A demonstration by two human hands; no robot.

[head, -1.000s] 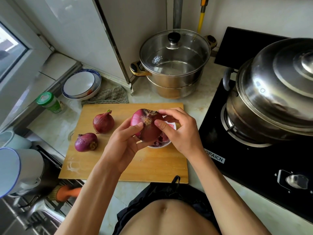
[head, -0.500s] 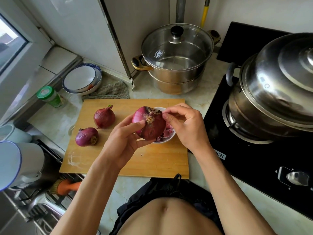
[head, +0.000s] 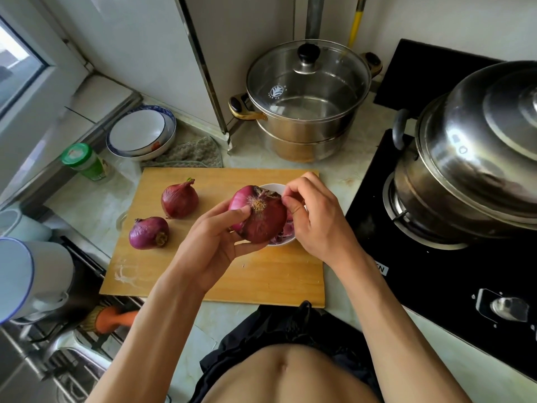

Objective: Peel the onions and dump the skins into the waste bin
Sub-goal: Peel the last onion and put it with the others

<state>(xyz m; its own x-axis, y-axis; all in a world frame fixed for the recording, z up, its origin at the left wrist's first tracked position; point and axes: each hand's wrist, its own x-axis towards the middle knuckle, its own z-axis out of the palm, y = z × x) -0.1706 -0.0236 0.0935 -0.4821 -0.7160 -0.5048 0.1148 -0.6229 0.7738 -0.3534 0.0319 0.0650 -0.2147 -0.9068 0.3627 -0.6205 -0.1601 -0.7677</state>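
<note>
Here we cradle the large red onion (head: 263,216) root-end up in our left hand (head: 213,242), over the small white bowl (head: 274,189) of skins on the wooden cutting board (head: 261,280), so our right hand's (head: 316,216) fingertips can pinch its loosened skin.

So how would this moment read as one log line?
step: peeling | left hand: grips onion | right hand: pinches its skin | small white bowl: holds peels

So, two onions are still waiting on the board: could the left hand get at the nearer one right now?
Probably not yet: the left hand grips the held onion. The path to the nearer onion looks free once it lets go.
</note>
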